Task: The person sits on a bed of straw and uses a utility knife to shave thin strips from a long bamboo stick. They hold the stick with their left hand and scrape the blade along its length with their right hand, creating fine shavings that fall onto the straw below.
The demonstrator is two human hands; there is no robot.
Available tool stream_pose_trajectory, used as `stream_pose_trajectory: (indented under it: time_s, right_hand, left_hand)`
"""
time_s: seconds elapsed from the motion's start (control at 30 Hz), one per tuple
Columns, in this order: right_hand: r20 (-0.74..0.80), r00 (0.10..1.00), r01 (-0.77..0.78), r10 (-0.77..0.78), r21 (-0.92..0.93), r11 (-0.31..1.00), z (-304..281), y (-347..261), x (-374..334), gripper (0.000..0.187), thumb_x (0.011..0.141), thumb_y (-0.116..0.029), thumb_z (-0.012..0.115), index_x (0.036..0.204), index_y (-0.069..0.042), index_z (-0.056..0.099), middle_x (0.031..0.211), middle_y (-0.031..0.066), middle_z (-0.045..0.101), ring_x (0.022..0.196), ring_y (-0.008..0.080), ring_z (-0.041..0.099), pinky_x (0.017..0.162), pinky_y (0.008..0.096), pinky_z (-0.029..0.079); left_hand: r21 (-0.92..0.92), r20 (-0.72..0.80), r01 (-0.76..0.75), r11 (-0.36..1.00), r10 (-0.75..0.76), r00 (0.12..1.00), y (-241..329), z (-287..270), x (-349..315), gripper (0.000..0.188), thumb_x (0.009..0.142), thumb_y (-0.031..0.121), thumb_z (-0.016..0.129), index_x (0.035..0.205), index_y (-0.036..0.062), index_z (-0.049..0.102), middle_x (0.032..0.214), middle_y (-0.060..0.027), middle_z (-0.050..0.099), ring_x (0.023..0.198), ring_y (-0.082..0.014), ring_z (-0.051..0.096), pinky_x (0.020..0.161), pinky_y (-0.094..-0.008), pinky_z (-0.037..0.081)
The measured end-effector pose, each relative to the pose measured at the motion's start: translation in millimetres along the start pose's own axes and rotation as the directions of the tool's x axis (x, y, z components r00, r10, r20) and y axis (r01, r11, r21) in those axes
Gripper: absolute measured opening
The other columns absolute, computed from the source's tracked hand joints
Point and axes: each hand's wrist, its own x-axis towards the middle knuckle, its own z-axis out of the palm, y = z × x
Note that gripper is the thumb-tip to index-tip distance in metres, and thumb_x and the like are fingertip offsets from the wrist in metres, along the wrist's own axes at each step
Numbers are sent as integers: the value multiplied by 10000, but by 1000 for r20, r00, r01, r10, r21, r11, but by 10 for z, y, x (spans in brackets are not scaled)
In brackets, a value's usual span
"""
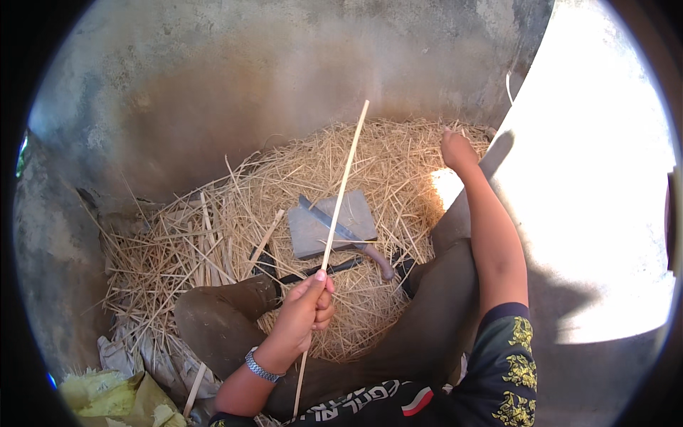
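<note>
My left hand, a metal watch on its wrist, is closed round a long thin pale strip of split bamboo or cane. The strip slants up past the fist, and its lower end comes down over my lap. My right arm reaches out to the far right, where my right hand is closed by the edge of the shavings; anything in its fingers is too small to make out. Between my legs a large knife with a brown handle lies across a grey block, partly behind the strip.
Pale shavings heap round the block and up to a stained concrete wall. Wider split pieces lie at the left. A yellowish torn sack is at the lower left. Bright sunlight falls on the surface to my right.
</note>
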Motion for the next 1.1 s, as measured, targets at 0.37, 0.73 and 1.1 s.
stream_pose_trajectory:
  time_s: [0.37,0.73,1.1]
  right_hand:
    - [-97,968,244,-232,581,776,-306,-693,-657,393,892,-377,598,924,11,644,767,194,655,718,316,640,666,418,480]
    - [-170,753,650,-636,44,758,-160,-1827,-1340,193,802,-263,683,776,-72,699,660,151,670,610,335,683,573,454,547]
    - [-104,779,627,-618,145,766,-70,-1944,-1526,189,836,-264,650,890,-84,677,696,149,682,656,348,692,588,459,547]
  left_hand:
    - [377,42,-49,925,36,998,633,21,102,286,1096,303,362,970,76,481,720,37,393,528,-15,283,430,-172,269]
    - [-166,230,-75,983,112,967,791,-90,545,184,1046,206,420,1014,44,502,767,29,423,572,-29,347,439,-173,295]
    - [-285,202,-95,954,156,967,723,-151,713,210,1057,195,426,1093,12,520,731,47,404,553,-30,320,442,-188,264]
